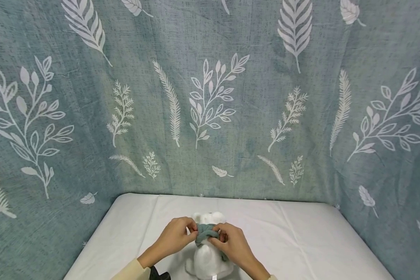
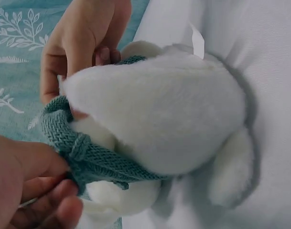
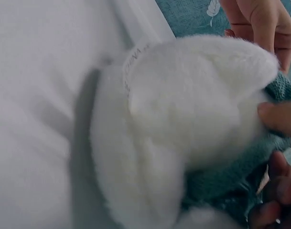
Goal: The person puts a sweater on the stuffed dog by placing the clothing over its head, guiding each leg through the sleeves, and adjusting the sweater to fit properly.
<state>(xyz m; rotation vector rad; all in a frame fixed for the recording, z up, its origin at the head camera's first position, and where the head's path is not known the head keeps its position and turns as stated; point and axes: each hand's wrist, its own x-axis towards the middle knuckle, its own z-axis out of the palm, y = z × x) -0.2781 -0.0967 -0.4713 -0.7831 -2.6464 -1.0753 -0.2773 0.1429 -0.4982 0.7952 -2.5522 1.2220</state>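
Fingers [image 1: 192, 229] pinch scarf [image 1: 206, 230] round plush toy [image 1: 207, 258].

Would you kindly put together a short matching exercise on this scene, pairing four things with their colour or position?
Things:
1. plush toy
2. knitted scarf
3. backdrop cloth
4. left hand

Descriptions:
A. grey-green with white leaf prints
B. pinches the scarf from the toy's left side
C. fluffy white, on the white sheet
D. teal, round the toy's neck

Pairs: 1-C, 2-D, 3-A, 4-B
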